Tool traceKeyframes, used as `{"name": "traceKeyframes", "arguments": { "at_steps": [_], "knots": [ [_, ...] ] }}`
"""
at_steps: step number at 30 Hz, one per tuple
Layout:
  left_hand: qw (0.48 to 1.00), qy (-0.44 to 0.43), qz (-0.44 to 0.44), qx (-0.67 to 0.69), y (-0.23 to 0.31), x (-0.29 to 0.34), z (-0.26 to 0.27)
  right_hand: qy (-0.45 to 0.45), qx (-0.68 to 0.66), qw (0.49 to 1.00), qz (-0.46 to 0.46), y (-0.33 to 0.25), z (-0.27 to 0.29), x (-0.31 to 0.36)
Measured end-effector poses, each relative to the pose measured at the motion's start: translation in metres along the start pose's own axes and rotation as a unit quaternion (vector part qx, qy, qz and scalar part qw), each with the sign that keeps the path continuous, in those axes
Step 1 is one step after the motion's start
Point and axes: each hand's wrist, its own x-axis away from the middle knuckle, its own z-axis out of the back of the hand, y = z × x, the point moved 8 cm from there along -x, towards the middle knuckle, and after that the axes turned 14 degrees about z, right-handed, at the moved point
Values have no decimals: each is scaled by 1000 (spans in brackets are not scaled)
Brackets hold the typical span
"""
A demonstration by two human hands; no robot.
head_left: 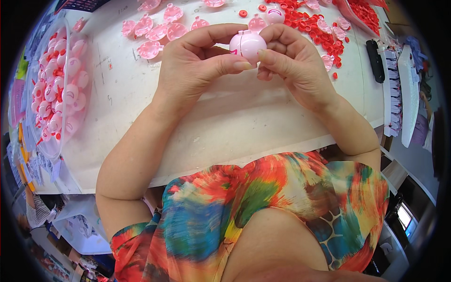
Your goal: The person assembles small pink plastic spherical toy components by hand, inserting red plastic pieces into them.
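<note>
Between both hands, pink ball, nub forward

Pink ball: sides partly hidden by left hand and right hand, printed mark partly covered. Lower balls in clear tub buried under upper ones. Dark basket, pink half-shell, red bag cut by top edge. Purple item near right rim too blurred to identify.
</note>
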Motion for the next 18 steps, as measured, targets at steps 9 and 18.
{"name": "traceKeyframes", "arguments": {
  "at_steps": [9,18],
  "knots": [
    [1000,-3,-14,4,2,0,2,-22,13,999,19,1,0,-1],
    [998,7,21,-63,9,1,-3,-12,83,992,99,-10,1,-8]
  ]
}}
